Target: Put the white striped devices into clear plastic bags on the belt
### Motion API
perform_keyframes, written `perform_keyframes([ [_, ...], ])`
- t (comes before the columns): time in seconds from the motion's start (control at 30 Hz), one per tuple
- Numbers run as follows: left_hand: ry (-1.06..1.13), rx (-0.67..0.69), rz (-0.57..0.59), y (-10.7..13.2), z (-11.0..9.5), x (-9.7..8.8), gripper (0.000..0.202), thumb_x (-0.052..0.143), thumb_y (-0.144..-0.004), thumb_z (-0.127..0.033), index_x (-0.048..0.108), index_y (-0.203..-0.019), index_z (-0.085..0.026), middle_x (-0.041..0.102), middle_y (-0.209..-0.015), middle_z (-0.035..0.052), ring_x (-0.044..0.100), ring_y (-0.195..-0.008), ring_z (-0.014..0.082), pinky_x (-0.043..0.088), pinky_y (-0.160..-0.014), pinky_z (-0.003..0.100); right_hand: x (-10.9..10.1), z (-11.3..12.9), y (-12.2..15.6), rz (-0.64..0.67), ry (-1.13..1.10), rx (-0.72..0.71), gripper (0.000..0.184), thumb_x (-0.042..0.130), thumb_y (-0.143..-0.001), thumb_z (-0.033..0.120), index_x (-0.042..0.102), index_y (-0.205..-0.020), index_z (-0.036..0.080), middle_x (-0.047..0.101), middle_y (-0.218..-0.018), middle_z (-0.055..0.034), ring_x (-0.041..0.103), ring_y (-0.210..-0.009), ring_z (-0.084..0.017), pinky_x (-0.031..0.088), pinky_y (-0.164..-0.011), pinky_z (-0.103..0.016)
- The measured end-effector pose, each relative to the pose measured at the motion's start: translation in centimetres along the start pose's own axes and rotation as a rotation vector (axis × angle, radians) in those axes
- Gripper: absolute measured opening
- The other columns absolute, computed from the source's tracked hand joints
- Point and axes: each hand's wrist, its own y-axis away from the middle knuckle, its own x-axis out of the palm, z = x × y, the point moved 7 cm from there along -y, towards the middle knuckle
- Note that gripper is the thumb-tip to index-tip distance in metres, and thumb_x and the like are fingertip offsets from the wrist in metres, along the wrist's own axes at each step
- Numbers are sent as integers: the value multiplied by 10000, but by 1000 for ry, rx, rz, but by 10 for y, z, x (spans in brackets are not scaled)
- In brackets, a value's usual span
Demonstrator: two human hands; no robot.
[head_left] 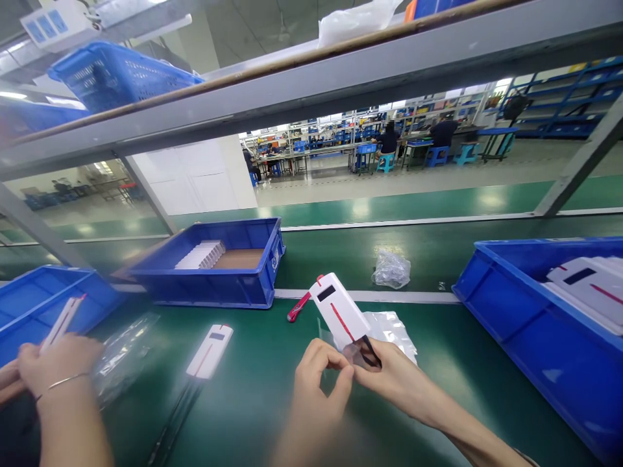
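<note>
The right hand (382, 366) held 1 white device (335, 305) above the green surface (253, 389), its fingers closed around the lower end, where a black part (372, 351) showed. The device was tilted, its dark window and red stripe facing up. The left hand (324, 376) was just beside it, fingers narrow at the tips, close to the right thumb; whether they pinched anything, I could not tell.

Behind the device lay a red tool (298, 307) and glossy plastic bags (396, 331), with crumpled clear plastic (392, 268) farther back. To the left, a second device (210, 351) lay flat, dark cords (178, 415) running from its near end. Past it, a co-worker's hand (68, 360) held a white piece (63, 322) near a clear bag (127, 353). On the right, a blue bin (530, 350) contained more white devices (591, 288).
</note>
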Motion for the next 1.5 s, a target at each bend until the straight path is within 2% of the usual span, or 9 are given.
perform_keyframes([
  [0.13, 77, 79, 76, 4, -8, 9, 159, 605, -883, -188, 612, -725, -203, 621, -772, 43, 600, -756, 192, 461, -711, 299, -5, -1, -4, 4, 13, -2, 134, 581, -884, 324, 600, -852, 195, 635, -843, 3, 572, -826, -214, 431, -704, -280],
  [0.33, -73, 67, -118, -1, 3, -17, 232, 442, -990, -171, 660, -1038, -231, 679, -989, 65, 596, -949, 216, 474, -844, 331, -13, 4, -3, 90, 94, 19, 226, 577, -873, 337, 460, -715, 225, 422, -678, 60, 367, -632, -132, 293, -559, -256],
  [0.5, -234, 233, 81, -2, -2, -6, 319, 538, -949, -125, 628, -1226, -256, 672, -1148, 61, 526, -1082, 236, 449, -965, 376, -4, 12, 5, 201, 156, -12, 226, 547, -866, 286, 411, -695, 230, 366, -690, 65, 312, -655, -131, 256, -563, -262],
  [0.67, -281, 195, 44, 0, 0, -4, 264, 682, -879, -155, 660, -1130, -237, 635, -1051, 77, 521, -1014, 256, 467, -913, 400, 0, 11, 10, 203, 237, -27, 215, 536, -885, 253, 406, -717, 225, 332, -695, 72, 287, -663, -128, 223, -557, -267],
  [0.9, -285, 198, 120, 0, -5, -5, 158, 717, -837, -88, 600, -827, -193, 646, -967, 50, 536, -973, 235, 437, -869, 366, 0, 6, 13, 180, 296, -36, 104, 497, -861, 158, 497, -773, 215, 416, -716, 69, 333, -671, -125, 236, -567, -265],
  [1.03, -298, 195, 188, -1, -4, -5, 167, 767, -827, -168, 604, -856, -193, 684, -901, 32, 548, -892, 219, 408, -808, 340, -2, 14, 14, 195, 280, -46, 141, 490, -877, 174, 459, -748, 222, 403, -702, 75, 336, -661, -119, 252, -563, -253],
  [1.17, -298, 163, 138, -2, 2, -9, 147, 728, -849, -140, 610, -768, -177, 654, -802, 22, 543, -813, 195, 380, -750, 303, -4, 18, 13, 202, 283, -58, 108, 497, -894, 206, 493, -787, 220, 429, -725, 70, 356, -673, -122, 276, -571, -243],
  [1.37, -101, -21, 112, -5, 10, -13, 188, 617, -901, -127, 634, -721, -179, 654, -753, 4, 581, -750, 157, 392, -704, 249, -4, 16, 14, 192, 353, -86, 111, 506, -902, 186, 496, -801, 232, 446, -712, 81, 403, -648, -111, 316, -554, -215],
  [1.5, -37, -93, 102, -6, 16, -15, 190, 610, -906, -195, 641, -719, -174, 631, -726, 3, 579, -710, 150, 401, -691, 243, -9, 20, 18, 93, 485, -147, 143, 581, -914, 244, 511, -790, 240, 541, -708, 76, 506, -619, -117, 359, -504, -188],
])
